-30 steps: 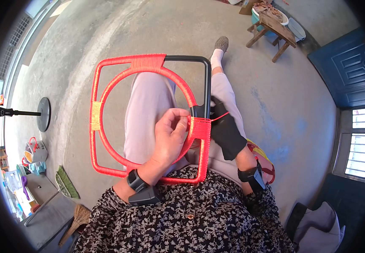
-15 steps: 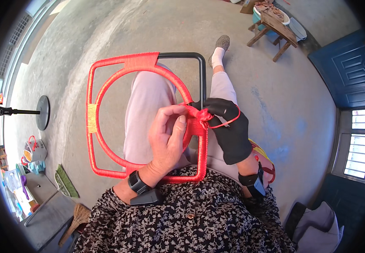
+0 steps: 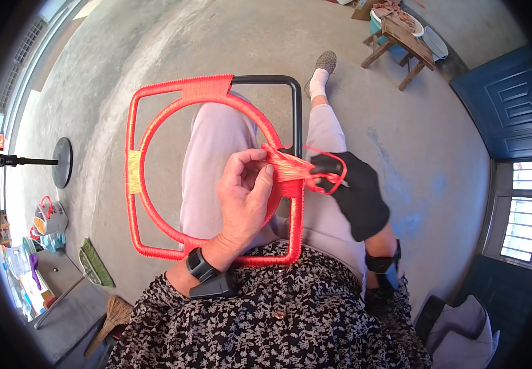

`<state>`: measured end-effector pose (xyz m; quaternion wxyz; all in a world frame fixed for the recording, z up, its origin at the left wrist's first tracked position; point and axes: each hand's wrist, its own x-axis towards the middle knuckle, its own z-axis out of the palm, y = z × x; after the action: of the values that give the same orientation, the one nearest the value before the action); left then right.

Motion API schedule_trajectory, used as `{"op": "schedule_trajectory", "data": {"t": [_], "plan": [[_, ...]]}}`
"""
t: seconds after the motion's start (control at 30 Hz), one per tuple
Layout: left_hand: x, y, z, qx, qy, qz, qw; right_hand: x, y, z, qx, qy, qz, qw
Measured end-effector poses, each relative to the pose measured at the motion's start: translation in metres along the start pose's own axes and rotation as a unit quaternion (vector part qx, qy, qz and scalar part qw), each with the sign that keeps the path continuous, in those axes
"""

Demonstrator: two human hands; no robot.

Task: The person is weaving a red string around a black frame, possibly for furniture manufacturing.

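Across my lap rests a square frame with a round inner ring [image 3: 146, 206], mostly wrapped in shiny red cord. Its upper right corner [image 3: 295, 92] is bare black tube, and an orange-looking wrapped band joins ring and frame on the left. My bare left hand [image 3: 241, 194] pinches at the ring's right side, where a bundle of red cord [image 3: 291, 167] passes. In its black glove, my right hand [image 3: 358, 200] grips the outer end of that bundle, just right of the frame. A loop of cord curls over the glove; the gloved fingertips are partly hidden.
A wooden stool [image 3: 404, 40] stands at the far right before a tub with cloth. Blue doors [image 3: 505, 98] line the right side. At left are a round black stand base [image 3: 63, 163], a bucket [image 3: 51, 218], a green brush head [image 3: 95, 264] and a straw broom [image 3: 117, 313].
My right hand has moved right and slightly down, drawing the knotted cord out into a stretched bundle. My left hand and the frame stay nearly in place.
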<state>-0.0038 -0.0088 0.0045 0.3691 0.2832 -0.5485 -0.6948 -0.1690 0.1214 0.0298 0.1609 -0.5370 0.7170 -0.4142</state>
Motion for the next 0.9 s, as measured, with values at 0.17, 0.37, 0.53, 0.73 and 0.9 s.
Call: {"op": "schedule_trajectory", "data": {"t": [0.17, 0.37, 0.53, 0.73, 0.9], "plan": [[0.000, 0.001, -0.004, 0.069, -0.015, -0.031, 0.997, -0.043, 0.029, -0.048, 0.226, 0.129, 0.238, 0.936], [0.002, -0.002, 0.001, -0.080, -0.077, -0.199, 0.974, -0.045, 0.056, -0.021, 0.327, 0.258, 0.242, 0.876], [0.004, 0.000, 0.001, -0.133, -0.089, -0.233, 0.959, -0.040, 0.066, -0.026, 0.751, 0.185, 0.162, 0.613], [0.004, 0.001, -0.003, -0.152, -0.089, -0.241, 0.954, -0.046, 0.073, -0.063, 0.623, 0.348, 0.188, 0.675], [0.005, 0.000, -0.002, -0.154, -0.088, -0.239, 0.955, -0.038, 0.036, -0.014, 0.422, 0.161, 0.257, 0.854]]}}
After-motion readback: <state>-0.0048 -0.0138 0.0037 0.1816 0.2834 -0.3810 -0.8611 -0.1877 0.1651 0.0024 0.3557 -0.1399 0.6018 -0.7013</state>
